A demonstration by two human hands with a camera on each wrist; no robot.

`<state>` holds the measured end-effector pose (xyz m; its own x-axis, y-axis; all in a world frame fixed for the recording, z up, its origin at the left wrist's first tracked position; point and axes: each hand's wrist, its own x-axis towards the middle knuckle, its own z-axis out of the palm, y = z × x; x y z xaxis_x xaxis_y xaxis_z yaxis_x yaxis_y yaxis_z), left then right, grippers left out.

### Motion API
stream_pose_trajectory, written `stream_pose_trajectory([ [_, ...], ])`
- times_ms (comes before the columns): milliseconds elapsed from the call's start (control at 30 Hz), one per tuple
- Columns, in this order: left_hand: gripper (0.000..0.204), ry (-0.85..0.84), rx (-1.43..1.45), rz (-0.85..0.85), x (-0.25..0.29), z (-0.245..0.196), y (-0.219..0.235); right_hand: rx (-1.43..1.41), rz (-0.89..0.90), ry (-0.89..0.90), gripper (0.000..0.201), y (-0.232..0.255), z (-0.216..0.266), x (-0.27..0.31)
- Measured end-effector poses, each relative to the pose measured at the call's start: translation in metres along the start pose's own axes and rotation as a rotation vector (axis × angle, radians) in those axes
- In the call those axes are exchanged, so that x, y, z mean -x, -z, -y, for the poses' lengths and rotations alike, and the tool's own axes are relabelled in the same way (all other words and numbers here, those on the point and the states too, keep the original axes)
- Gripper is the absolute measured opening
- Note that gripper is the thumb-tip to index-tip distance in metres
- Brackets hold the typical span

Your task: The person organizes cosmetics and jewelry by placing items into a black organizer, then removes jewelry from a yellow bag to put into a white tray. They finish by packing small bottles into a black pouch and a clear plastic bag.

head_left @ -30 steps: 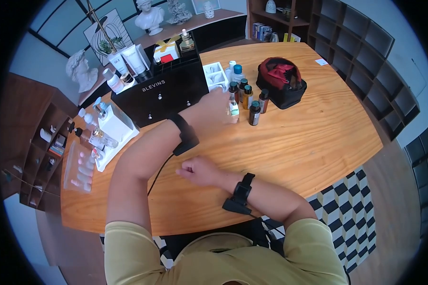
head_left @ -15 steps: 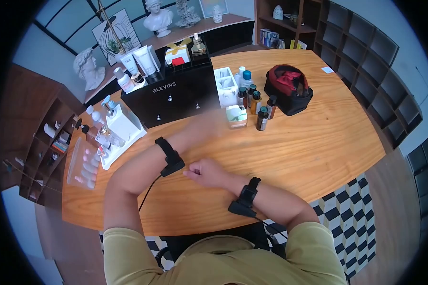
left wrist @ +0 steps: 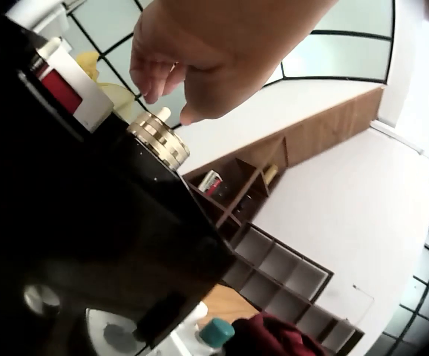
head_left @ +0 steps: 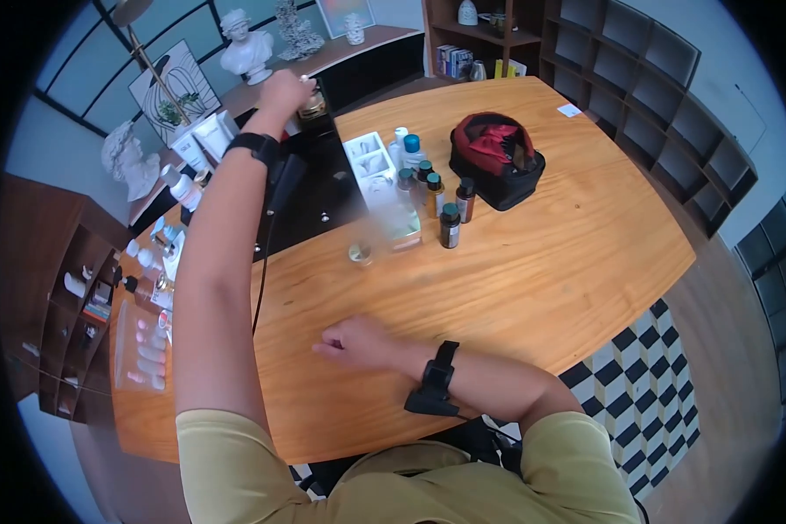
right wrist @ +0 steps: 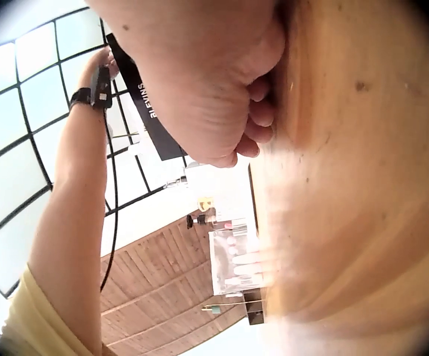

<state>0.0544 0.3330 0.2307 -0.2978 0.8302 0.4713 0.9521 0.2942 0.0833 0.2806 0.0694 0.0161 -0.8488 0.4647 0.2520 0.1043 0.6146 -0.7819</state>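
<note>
My left hand (head_left: pixel 281 94) reaches over the top of the black organizer (head_left: pixel 310 196), at its back right corner. In the left wrist view, thumb and fingers hang on either side of the white dropper top (left wrist: pixel 164 114) of a bottle with a ribbed gold collar (left wrist: pixel 159 139), a small gap showing around it. A white box with a red panel (left wrist: pixel 72 93) and yellow ribbon stands beside that bottle. Loosely curled, my right hand (head_left: pixel 354 343) rests on the wooden table (head_left: pixel 498 306) near its front, holding nothing.
Right of the organizer are a white divided tray (head_left: pixel 368 155), several dark bottles (head_left: pixel 450 225) with teal caps, and a box with green on top (head_left: pixel 406 231), partly blurred. A black and red pouch (head_left: pixel 498 166) lies farther right. A clear pack (head_left: pixel 144 354) sits at the left edge.
My left hand has left the box beside the bottles and moved up and left to the dropper bottle on the organizer. The right hand stays on the table; the head view has shifted.
</note>
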Motion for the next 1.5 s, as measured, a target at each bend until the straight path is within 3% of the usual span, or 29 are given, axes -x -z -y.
stream_pose_trajectory([
  [33, 0.054, -0.012, -0.072, 0.134, -0.01, 0.002, -0.004, -0.013, -0.005, -0.001, 0.037, 0.0, -0.001, 0.0],
  [67, 0.056, 0.024, -0.159, 0.161, -0.02, -0.001, -0.012, -0.029, -0.01, 0.0, 0.037, 0.0, -0.001, 0.001],
  [200, 0.053, -0.014, -0.162, 0.104, -0.023, 0.004, -0.023, -0.037, -0.023, -0.01, 0.035, 0.004, 0.004, 0.002],
  [300, 0.051, 0.015, -0.097, 0.071, -0.005, -0.007, 0.003, -0.05, -0.022, -0.007, 0.035, 0.001, 0.002, 0.002],
  [333, 0.046, -0.005, 0.041, -0.098, 0.006, -0.009, 0.011, -0.046, -0.013, -0.019, 0.035, 0.001, 0.003, 0.002],
  [433, 0.039, -0.118, 0.146, -0.307, 0.021, -0.026, 0.043, -0.048, -0.002, -0.031, 0.035, 0.003, 0.005, 0.003],
  [533, 0.034, -0.437, 0.2, -0.558, 0.052, -0.055, 0.061, -0.064, -0.027, -0.003, 0.036, 0.001, 0.003, 0.002],
  [567, 0.032, -0.476, 0.279, -0.567, 0.069, -0.069, 0.06, -0.062, -0.032, -0.002, 0.036, 0.001, 0.004, 0.001],
  [600, 0.032, -0.496, 0.36, -0.497, 0.084, -0.083, 0.056, -0.057, -0.038, 0.0, 0.036, 0.001, 0.005, 0.001],
  [633, 0.028, -0.504, 0.453, -0.329, 0.105, -0.101, 0.058, -0.057, -0.039, 0.008, 0.036, 0.002, 0.005, 0.0],
  [667, 0.024, -0.435, 0.567, -0.039, 0.122, -0.118, 0.054, -0.054, -0.039, 0.015, 0.036, 0.002, 0.005, 0.0],
  [700, 0.022, -0.496, 0.658, 0.001, 0.143, -0.131, 0.045, -0.051, -0.038, 0.023, 0.037, 0.003, 0.005, 0.0],
  [733, 0.021, -0.449, 0.662, 0.216, 0.169, -0.151, 0.053, -0.041, -0.047, 0.028, 0.037, 0.001, 0.003, 0.0],
  [767, 0.02, -0.483, 0.859, 0.372, 0.18, -0.159, 0.023, -0.032, -0.052, 0.037, 0.037, -0.002, 0.0, -0.001],
  [833, 0.024, -0.626, 0.663, 0.483, 0.208, -0.178, 0.01, -0.028, -0.049, 0.045, 0.037, -0.004, -0.001, -0.002],
  [900, 0.028, -0.789, 0.42, 0.314, 0.232, -0.188, -0.008, -0.042, -0.043, 0.037, 0.038, -0.003, -0.001, -0.001],
  [967, 0.029, -0.797, 0.402, 0.316, 0.238, -0.19, -0.03, -0.042, -0.043, 0.03, 0.038, -0.003, -0.001, -0.001],
  [1133, 0.027, -0.759, 0.477, 0.308, 0.231, -0.189, -0.024, -0.043, -0.081, 0.064, 0.038, -0.005, -0.005, -0.001],
  [1233, 0.025, -0.646, 0.609, 0.414, 0.224, -0.173, 0.005, -0.085, -0.041, 0.017, 0.036, -0.005, -0.004, -0.001],
  [1267, 0.023, -0.53, 0.799, 0.557, 0.224, -0.164, 0.012, -0.113, -0.055, 0.019, 0.034, -0.008, -0.006, -0.001],
  [1300, 0.023, -0.502, 0.842, 0.58, 0.225, -0.153, 0.014, -0.143, -0.064, 0.024, 0.032, -0.011, -0.008, -0.002],
  [1400, 0.022, -0.376, 0.957, 0.651, 0.23, -0.116, 0.032, -0.628, -0.17, -0.058, 0.021, -0.022, -0.02, -0.008],
  [1500, 0.023, -0.243, 0.91, 0.66, 0.238, -0.071, 0.052, -0.765, -0.455, -0.103, 0.037, -0.003, 0.0, -0.009],
])
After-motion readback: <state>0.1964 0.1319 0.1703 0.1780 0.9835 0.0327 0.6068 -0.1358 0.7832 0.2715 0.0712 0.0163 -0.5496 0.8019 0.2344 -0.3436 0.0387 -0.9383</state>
